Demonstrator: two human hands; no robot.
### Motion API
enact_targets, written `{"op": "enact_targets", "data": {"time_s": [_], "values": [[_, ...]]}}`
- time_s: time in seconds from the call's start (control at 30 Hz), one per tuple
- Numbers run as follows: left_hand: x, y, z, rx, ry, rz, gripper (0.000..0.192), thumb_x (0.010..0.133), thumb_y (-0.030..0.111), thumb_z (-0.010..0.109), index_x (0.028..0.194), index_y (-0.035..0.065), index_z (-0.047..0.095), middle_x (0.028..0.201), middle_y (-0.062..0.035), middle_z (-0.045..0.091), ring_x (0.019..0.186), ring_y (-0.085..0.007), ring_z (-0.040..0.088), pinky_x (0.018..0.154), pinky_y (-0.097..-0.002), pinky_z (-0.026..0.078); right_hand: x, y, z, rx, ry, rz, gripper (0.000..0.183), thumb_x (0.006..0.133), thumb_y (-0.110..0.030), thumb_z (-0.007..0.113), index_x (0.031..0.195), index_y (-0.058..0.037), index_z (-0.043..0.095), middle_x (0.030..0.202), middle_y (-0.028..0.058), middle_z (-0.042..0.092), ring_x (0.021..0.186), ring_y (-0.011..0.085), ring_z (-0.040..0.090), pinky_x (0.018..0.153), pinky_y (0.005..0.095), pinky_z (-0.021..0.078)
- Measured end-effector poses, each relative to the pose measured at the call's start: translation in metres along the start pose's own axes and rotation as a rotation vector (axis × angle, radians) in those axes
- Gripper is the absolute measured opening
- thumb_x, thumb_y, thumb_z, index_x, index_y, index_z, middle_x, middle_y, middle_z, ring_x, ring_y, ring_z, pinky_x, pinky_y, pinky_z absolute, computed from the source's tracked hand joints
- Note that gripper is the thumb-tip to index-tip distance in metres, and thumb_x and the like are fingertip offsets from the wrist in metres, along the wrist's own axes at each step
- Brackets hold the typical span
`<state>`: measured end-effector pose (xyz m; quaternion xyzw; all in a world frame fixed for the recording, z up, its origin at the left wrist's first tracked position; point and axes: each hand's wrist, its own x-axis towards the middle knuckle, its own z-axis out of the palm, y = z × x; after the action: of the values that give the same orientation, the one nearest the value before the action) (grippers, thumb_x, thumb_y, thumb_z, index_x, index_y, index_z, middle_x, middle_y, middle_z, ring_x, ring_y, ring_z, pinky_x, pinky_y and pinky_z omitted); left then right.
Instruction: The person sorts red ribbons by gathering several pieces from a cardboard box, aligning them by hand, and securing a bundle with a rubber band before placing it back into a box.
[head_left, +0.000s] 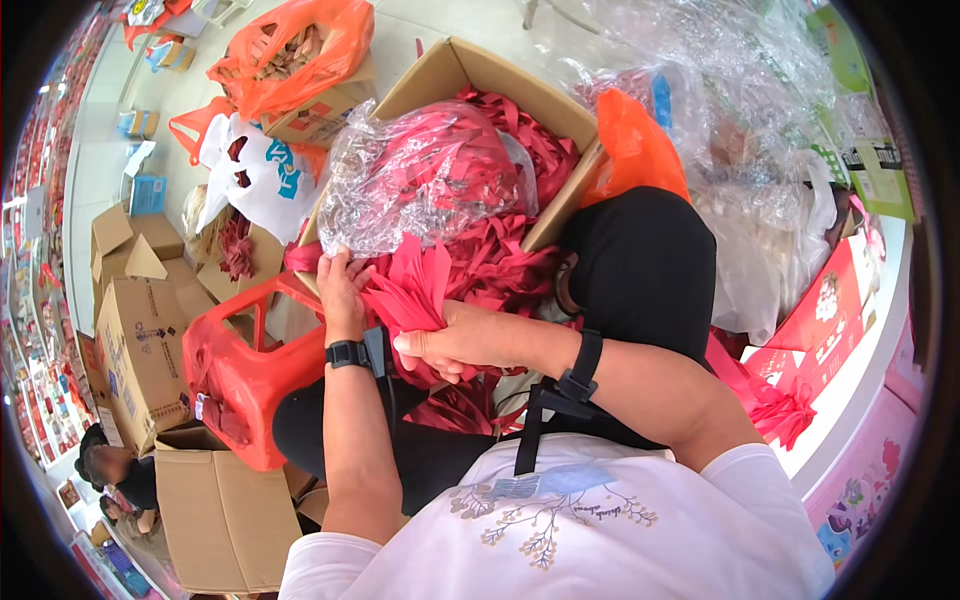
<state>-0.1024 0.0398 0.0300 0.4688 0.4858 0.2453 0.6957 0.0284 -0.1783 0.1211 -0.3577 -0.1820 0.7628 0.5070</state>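
Note:
My right hand (461, 334) grips a fanned bundle of flat red ribbon strips (411, 283), their ends spreading upward from the fist. To its left, my left hand (341, 289) is at the near left edge of a cardboard box (501, 66), fingers beside more red ribbon; whether a strip is pinched there is hidden. Loose red ribbons (495, 251) fill the box and spill over its near side toward my lap. On top of them rests a clear plastic bag (442, 165) full of red ribbons.
At my left stands a red plastic stool (251, 375), with cardboard boxes (142, 352) beyond it. Orange bags (292, 60) and a white bag (255, 165) sit ahead left. Clear plastic wrap (727, 97) heaps at the right. A person (120, 469) is far left.

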Motion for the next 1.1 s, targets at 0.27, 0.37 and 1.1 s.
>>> {"op": "enact_targets", "data": {"time_s": [0.27,0.37,1.1], "values": [[0.002,-0.011,-0.03,0.031,0.092,-0.019,0.019,0.094,0.017,0.059,0.108,0.006,0.051,0.099,-0.0061,0.057,0.09,-0.0246,0.066,0.07,-0.0353,0.057,0.005,0.005,-0.003,-0.005,-0.009,-0.028,0.036,0.098,-0.035,0.057,0.089,-0.0016,0.063,0.054,-0.0003,0.047,0.044,0.0094,0.044,0.043,0.0261,0.0358],[0.001,-0.014,-0.041,0.017,0.152,-0.003,0.023,0.094,0.015,0.058,0.11,0.0026,0.048,0.1,-0.0089,0.057,0.09,-0.0277,0.066,0.07,-0.0372,0.059,0.006,0.007,-0.003,-0.011,-0.008,-0.031,0.035,0.098,-0.035,0.057,0.09,-0.0015,0.063,0.054,-0.0002,0.047,0.044,0.0092,0.044,0.043,0.0261,0.0357],[-0.025,0.001,-0.105,0.197,0.456,0.072,0.016,0.092,0.015,0.048,0.099,0.001,0.052,0.088,-0.0096,0.06,0.071,-0.0192,0.062,0.057,-0.0294,0.055,0.005,0.0,0.003,0.002,-0.019,-0.03,0.038,0.098,-0.036,0.058,0.089,0.0002,0.063,0.056,0.0009,0.048,0.047,0.012,0.047,0.048,0.0304,0.0417]]}}
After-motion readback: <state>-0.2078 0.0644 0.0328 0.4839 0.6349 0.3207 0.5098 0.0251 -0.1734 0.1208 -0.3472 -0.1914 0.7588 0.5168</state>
